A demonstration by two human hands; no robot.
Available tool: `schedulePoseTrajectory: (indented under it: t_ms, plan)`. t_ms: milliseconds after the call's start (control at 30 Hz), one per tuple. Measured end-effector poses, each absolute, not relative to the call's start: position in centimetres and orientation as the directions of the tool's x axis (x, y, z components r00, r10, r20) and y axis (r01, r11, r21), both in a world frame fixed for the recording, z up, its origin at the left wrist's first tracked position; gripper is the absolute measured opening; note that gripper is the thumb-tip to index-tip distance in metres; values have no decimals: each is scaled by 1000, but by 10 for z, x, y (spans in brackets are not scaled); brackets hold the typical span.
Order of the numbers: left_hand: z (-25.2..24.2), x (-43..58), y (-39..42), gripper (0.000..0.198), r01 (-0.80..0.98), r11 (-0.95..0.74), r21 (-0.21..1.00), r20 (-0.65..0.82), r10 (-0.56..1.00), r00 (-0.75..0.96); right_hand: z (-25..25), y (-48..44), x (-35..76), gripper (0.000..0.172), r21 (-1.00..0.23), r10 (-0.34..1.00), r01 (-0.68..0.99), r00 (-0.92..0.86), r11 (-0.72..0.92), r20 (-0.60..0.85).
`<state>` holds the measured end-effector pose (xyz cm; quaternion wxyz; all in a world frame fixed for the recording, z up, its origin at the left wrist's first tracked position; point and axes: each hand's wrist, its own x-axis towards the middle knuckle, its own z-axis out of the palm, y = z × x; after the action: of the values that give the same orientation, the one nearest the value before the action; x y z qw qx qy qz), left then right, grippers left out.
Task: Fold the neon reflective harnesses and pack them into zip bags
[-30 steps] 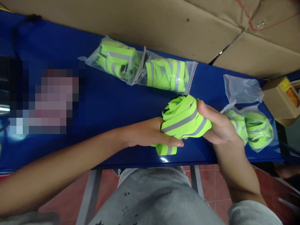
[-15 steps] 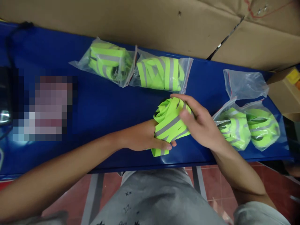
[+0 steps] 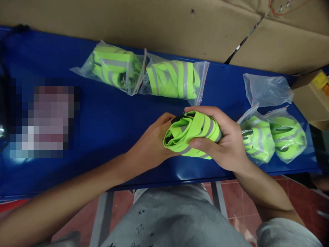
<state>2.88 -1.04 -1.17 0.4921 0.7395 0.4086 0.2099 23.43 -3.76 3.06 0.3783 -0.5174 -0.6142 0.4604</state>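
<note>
Between my hands, over the near part of the blue table, is a rolled bundle of neon-yellow reflective straps (image 3: 191, 133) with grey stripes and some black parts showing. My right hand (image 3: 226, 140) is closed around its right side, thumb across the front and fingers over the top. From the left, my left hand (image 3: 159, 137) grips the bundle's other side; most of its fingers are hidden behind the straps. Just behind lie two clear zip bags of similar straps, a left one (image 3: 113, 67) and a right one (image 3: 173, 79).
At right on the blue table (image 3: 115, 120) lie two more filled bags, one (image 3: 258, 139) beside the other (image 3: 289, 139), and a flat clear bag (image 3: 268, 89). Cardboard (image 3: 154, 27) borders the back. An open carton (image 3: 311, 97) stands far right. A pixelated item (image 3: 51, 116) lies left.
The strap bundle has turned and is rolled more compactly, its coiled end now facing left. A loose strap end that hung below is tucked out of sight. My right thumb has moved lower across it.
</note>
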Motion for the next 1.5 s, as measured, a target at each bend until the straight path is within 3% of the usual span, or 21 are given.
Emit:
schedulePoseTrajectory:
  t_ms: [100, 200, 300, 367, 433, 500, 600, 767, 933, 1133, 1200, 1333, 1400, 1500]
  plan:
    - [-5, 28, -11, 38, 578, -233, 782, 1, 928, 373, 28, -40, 236, 51, -917, 966, 357, -238, 180, 98]
    - [-7, 25, -10, 37, 578, -111, 808, -92, 946, 310, 21, -39, 236, 58, -794, 870, 378, -334, 477, 363]
    - [-16, 24, -7, 43, 361, 22, 932, -156, 925, 346, 14, -38, 233, 42, -522, 644, 377, -440, 765, 626]
    - [-20, 26, -5, 47, 137, 97, 986, -139, 929, 343, 10, -39, 230, 30, -319, 499, 401, -516, 859, 696]
    - [-20, 29, -5, 54, -81, 159, 984, -122, 931, 345, 7, -41, 228, 27, -220, 432, 406, -562, 887, 705]
    - [-16, 30, -6, 63, -225, 181, 957, -88, 925, 370, 3, -41, 228, 25, -242, 437, 397, -535, 885, 723]
    - [-9, 27, -9, 70, -320, 175, 931, 1, 876, 482, 2, -39, 228, 33, -372, 530, 402, -424, 837, 735]
    - [-6, 20, -9, 82, -233, 282, 931, -23, 681, 732, 8, -38, 229, 53, -545, 745, 520, -343, 658, 572]
    - [-8, 23, -9, 93, -293, 373, 880, -94, 743, 663, 3, -35, 230, 71, -780, 846, 390, -430, 490, 317]
    - [-7, 27, -11, 115, -361, 349, 865, -158, 872, 463, -6, -33, 228, 68, -899, 848, 235, -480, 369, 223]
    - [-10, 32, -15, 105, -434, 357, 827, -207, 912, 355, -10, -35, 224, 68, -907, 878, 260, -437, 330, 195]
    - [-17, 45, -27, 50, -507, 458, 730, -399, 888, 228, -22, -40, 211, 73, -902, 939, 392, -342, 177, 36]
    - [-19, 48, -31, 43, -510, 475, 717, -423, 878, 223, -27, -41, 204, 76, -901, 942, 405, -335, 155, 12]
    - [-15, 48, -32, 51, -502, 451, 738, -401, 891, 212, -25, -36, 201, 79, -894, 933, 387, -348, 228, 87]
